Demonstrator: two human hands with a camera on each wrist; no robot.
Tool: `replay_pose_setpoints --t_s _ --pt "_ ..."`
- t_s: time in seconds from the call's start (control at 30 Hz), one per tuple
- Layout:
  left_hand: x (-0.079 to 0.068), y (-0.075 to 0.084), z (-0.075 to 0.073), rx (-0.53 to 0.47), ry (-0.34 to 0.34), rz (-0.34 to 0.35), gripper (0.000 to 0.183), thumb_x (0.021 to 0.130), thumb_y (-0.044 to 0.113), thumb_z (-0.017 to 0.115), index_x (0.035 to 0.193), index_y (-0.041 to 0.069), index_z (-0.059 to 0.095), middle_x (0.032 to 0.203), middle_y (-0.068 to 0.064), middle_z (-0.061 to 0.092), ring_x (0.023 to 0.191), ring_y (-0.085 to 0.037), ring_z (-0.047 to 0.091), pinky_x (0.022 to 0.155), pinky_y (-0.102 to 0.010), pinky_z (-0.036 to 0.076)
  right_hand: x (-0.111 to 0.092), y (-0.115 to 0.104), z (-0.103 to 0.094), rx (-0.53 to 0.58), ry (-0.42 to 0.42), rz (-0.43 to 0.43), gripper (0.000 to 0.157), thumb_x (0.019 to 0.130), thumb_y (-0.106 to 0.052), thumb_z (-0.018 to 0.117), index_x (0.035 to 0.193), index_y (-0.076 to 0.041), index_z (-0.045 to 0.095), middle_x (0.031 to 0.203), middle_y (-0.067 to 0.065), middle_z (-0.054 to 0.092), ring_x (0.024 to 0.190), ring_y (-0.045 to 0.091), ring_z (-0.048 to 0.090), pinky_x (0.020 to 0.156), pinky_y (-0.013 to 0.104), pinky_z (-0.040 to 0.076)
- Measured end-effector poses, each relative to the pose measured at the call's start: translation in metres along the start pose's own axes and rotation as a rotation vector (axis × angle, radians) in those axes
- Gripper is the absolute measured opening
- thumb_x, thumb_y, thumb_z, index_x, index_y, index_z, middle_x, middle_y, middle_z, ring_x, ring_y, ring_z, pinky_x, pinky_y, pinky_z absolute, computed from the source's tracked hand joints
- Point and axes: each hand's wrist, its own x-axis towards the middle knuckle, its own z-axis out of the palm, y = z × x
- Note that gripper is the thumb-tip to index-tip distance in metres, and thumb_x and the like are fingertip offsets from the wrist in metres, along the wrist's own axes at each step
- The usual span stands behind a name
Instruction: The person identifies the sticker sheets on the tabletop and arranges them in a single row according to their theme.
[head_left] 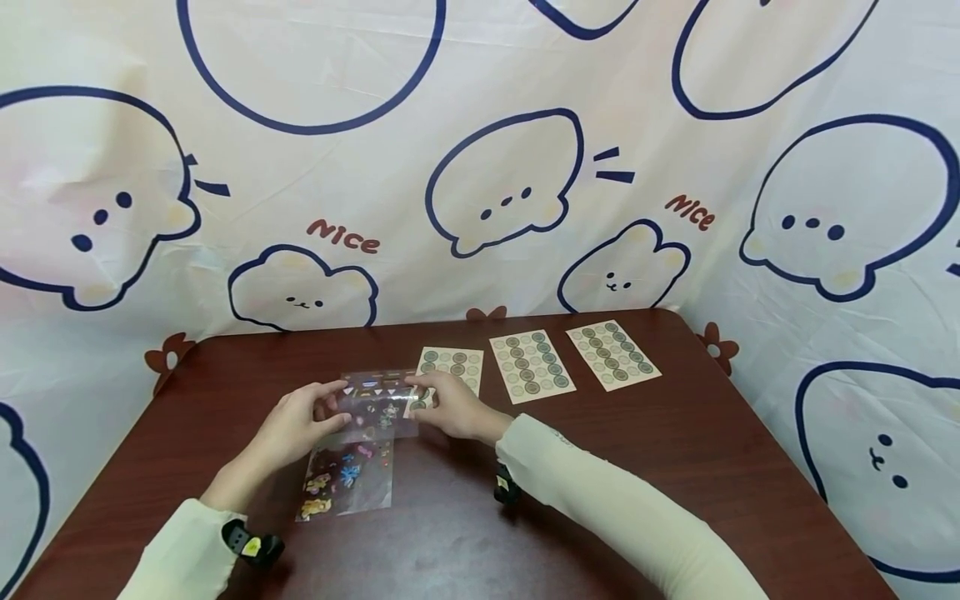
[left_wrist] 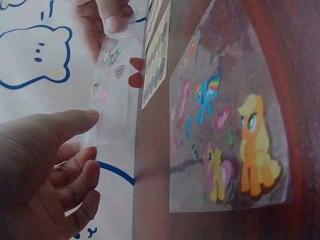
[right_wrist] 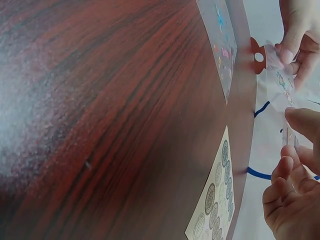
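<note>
Both hands hold a clear sticker sheet (head_left: 378, 408) with small colourful stickers, raised off the table. My left hand (head_left: 296, 423) pinches its left edge between thumb and fingers. At the opposite edge, my right hand (head_left: 455, 406) pinches it the same way. Below, a second transparent sticker sheet (left_wrist: 225, 145) with cartoon pony stickers lies on the table, partly covered by the held one in the head view. Behind my right hand lies a cream sheet of round stickers (head_left: 467, 360), partly hidden by the hand and the clear sheet.
Two more cream sheets, a middle sheet (head_left: 532, 367) and a right-hand sheet (head_left: 613, 356), lie towards the back of the dark wooden table (head_left: 600, 467). A white cloth with cartoon drawings (head_left: 502, 275) hangs around the table's back and sides.
</note>
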Motion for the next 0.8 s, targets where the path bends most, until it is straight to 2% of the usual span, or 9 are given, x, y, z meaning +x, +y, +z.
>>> replay_pose_setpoints --t_s 0.3,0.63,0.8 --pt "-0.006 0.002 0.004 -0.006 0.001 0.007 0.050 0.092 0.016 0.074 0.136 -0.002 0.060 0.092 -0.005 0.060 0.070 -0.013 0.050 0.053 -0.024 0.041 -0.007 -0.001 -0.004 0.034 -0.017 0.001 0.053 0.092 -0.011 0.073 0.142 -0.005 0.058 0.115 0.016 0.064 0.055 0.002 0.041 0.056 0.016 0.039" --pt "-0.012 0.004 0.009 -0.022 -0.001 0.007 0.050 0.091 0.015 0.074 0.137 0.000 0.061 0.092 -0.004 0.060 0.071 -0.012 0.050 0.054 -0.024 0.041 -0.017 -0.004 -0.008 0.035 -0.027 -0.014 0.052 0.092 -0.010 0.072 0.142 -0.004 0.057 0.112 0.017 0.063 0.064 0.018 0.049 0.059 0.017 0.039" --pt "-0.015 0.006 0.010 -0.016 0.006 0.021 0.050 0.091 0.015 0.074 0.137 0.001 0.061 0.092 -0.002 0.060 0.069 -0.011 0.049 0.054 -0.025 0.040 -0.021 -0.005 -0.009 0.028 -0.021 -0.027 0.052 0.092 -0.010 0.072 0.142 -0.003 0.057 0.111 0.017 0.064 0.063 0.016 0.049 0.057 0.017 0.038"
